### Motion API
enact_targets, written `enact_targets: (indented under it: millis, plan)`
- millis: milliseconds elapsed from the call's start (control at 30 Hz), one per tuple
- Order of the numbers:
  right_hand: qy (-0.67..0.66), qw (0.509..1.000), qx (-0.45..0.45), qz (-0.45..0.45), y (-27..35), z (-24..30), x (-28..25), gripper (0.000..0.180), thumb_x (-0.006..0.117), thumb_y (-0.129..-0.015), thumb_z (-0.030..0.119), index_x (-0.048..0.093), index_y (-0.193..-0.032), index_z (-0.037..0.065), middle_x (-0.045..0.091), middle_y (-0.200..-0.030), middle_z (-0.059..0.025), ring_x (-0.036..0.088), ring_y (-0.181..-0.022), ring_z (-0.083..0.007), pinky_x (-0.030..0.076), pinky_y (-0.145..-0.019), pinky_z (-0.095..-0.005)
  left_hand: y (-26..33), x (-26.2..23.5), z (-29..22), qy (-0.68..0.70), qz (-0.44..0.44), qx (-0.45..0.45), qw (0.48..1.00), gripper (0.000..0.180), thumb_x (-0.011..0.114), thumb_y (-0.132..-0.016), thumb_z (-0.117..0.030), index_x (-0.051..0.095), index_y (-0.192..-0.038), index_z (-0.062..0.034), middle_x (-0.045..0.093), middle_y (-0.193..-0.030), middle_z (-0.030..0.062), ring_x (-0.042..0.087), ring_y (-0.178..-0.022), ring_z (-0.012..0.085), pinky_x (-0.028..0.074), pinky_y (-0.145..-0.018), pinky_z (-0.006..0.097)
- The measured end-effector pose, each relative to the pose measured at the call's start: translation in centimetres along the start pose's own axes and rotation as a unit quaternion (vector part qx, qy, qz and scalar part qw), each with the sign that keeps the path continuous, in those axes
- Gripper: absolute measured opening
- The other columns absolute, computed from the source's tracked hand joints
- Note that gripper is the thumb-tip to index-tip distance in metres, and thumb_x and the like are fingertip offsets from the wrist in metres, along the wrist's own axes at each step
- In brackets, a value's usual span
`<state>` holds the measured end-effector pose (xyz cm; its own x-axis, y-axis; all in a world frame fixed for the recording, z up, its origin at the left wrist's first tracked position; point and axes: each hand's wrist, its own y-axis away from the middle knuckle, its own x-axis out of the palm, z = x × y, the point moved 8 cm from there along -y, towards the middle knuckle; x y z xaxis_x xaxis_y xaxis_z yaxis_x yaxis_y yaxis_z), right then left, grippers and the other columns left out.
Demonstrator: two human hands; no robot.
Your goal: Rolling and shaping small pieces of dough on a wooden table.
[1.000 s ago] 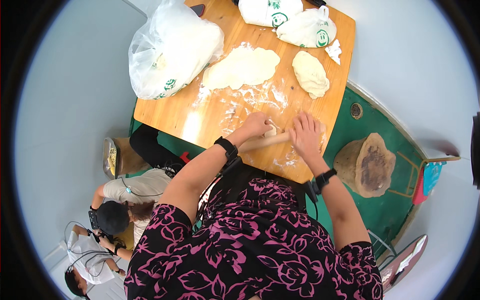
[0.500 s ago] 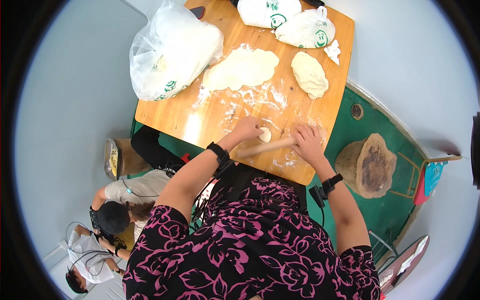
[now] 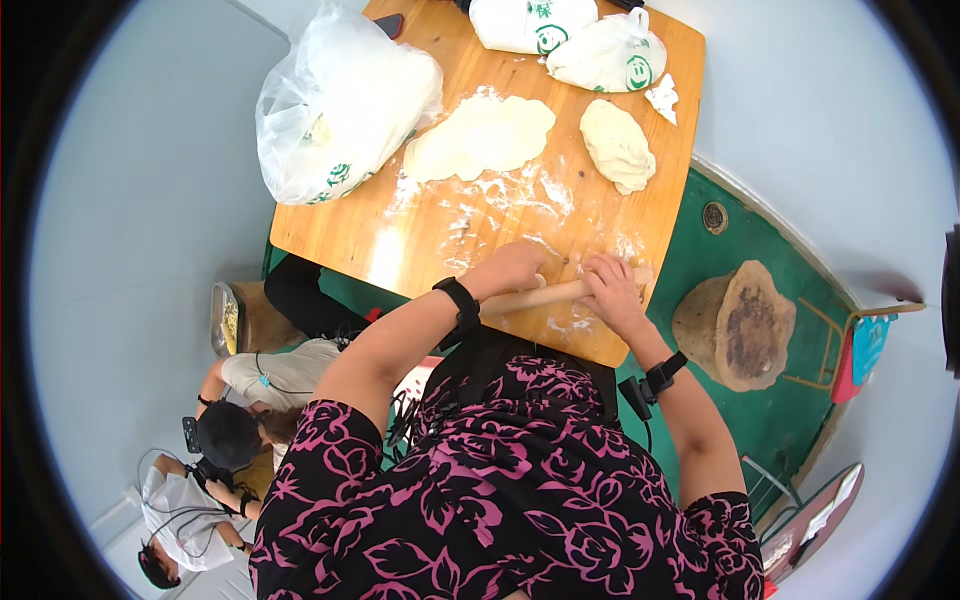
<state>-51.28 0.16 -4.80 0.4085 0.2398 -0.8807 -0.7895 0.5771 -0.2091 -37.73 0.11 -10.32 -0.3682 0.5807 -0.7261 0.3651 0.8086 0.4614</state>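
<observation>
Both of my hands press on a wooden rolling pin (image 3: 545, 295) lying across the near edge of a floured wooden table (image 3: 350, 225). My left hand (image 3: 512, 270) lies over the pin's left part and my right hand (image 3: 608, 288) over its right part. A small piece of dough under the pin is mostly hidden by my hands. Farther back lie a flat rolled sheet of dough (image 3: 480, 135) and a thick lump of dough (image 3: 618, 145).
A large clear plastic bag (image 3: 335, 100) of white stuff sits at the table's left. Two smaller white bags (image 3: 610, 50) stand at the far edge. A tree-stump block (image 3: 735, 325) stands on the green floor at right. Two people (image 3: 240, 420) crouch at lower left.
My hands and the rolling pin have rolled back toward me, to the table's near edge. The small dough piece seen between my hands before is now covered.
</observation>
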Motion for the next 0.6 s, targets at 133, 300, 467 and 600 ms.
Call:
enact_targets:
  millis: [133, 300, 467, 600]
  plan:
    - [-0.002, 1.0, 0.009, -0.002, 0.1, -0.6, -0.2, 0.044, 0.072, -0.055, 0.022, 0.053, -0.091, 0.008, 0.05, -0.105, -0.0068, 0.044, -0.108, -0.0245, 0.032, -0.092, -0.0397, 0.4, -0.7, 3.3, 0.241, -0.042, -0.135, 0.96, 0.031, 0.064, -0.067, -0.033, 0.064, -0.071, -0.0025, 0.061, -0.065, 0.0158, 0.059, -0.06, 0.027, 0.047, -0.056, 0.035]
    - [-0.005, 0.998, 0.057, -0.003, -0.4, -2.2, -0.3, 0.045, 0.072, -0.056, 0.022, 0.053, -0.093, 0.007, 0.05, -0.105, -0.0077, 0.044, -0.108, -0.025, 0.032, -0.092, -0.0398, 1.6, -0.6, 4.9, 0.13, -0.053, -0.169, 0.976, 0.038, 0.06, -0.071, -0.039, 0.065, -0.066, -0.0013, 0.059, -0.059, 0.0169, 0.058, -0.053, 0.0269, 0.046, -0.052, 0.036]
    - [0.044, 0.997, 0.057, 0.03, -1.8, -2.2, 0.7, 0.046, 0.067, -0.065, 0.035, 0.053, -0.099, 0.007, 0.048, -0.114, -0.0103, 0.04, -0.114, -0.026, 0.027, -0.096, -0.0441, 1.4, -3.0, 4.0, 0.081, -0.053, -0.201, 0.975, 0.042, 0.06, -0.07, -0.042, 0.065, -0.065, -0.001, 0.057, -0.058, 0.0177, 0.057, -0.053, 0.0302, 0.045, -0.051, 0.039]
    - [0.105, 0.992, 0.069, 0.025, -4.0, -1.8, -0.4, 0.055, 0.06, -0.07, 0.046, 0.052, -0.108, 0.007, 0.041, -0.125, -0.0135, 0.033, -0.122, -0.0284, 0.019, -0.1, -0.0509, 0.3, -2.8, 4.0, 0.067, -0.109, -0.163, 0.978, 0.042, 0.061, -0.069, -0.043, 0.065, -0.065, -0.0016, 0.057, -0.057, 0.0168, 0.057, -0.054, 0.0302, 0.045, -0.051, 0.038]
